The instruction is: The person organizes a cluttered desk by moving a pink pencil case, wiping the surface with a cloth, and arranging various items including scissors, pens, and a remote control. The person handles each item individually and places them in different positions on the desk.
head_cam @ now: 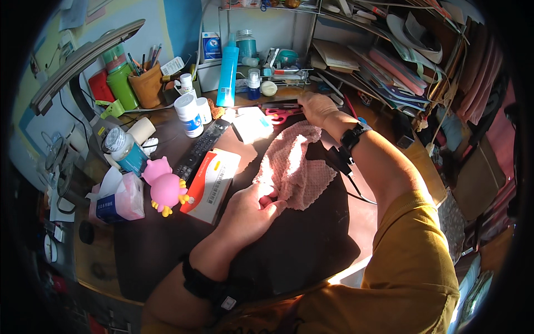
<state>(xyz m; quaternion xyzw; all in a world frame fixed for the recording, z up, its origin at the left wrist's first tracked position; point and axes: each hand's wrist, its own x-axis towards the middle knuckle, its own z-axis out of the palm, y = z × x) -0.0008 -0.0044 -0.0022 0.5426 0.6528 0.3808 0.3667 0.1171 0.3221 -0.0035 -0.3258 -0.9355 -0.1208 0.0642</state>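
A crumpled pink textured cloth [288, 167] lies on the dark desktop in front of me, partly in bright sunlight. My left hand [250, 211] pinches its lower left edge between curled fingers and thumb. My right hand [318, 109] is stretched to the back of the desk, just beyond the cloth's upper end. Its fingertips are beside red-handled scissors [283, 115] and some dark, thin items; whether they grip anything is hidden. Left of the cloth lie a red and white box [212, 183] with writing and a black remote control [203, 146].
A pink pig figure [164, 188], a tissue pack [119, 196] and several bottles, including a white one [188, 115], stand to the left. A desk lamp [87, 62] overhangs there. A blue spray bottle [227, 75] stands behind. Stacked folders [392, 75] fill the right shelf; a black cable [358, 190] runs below my right forearm.
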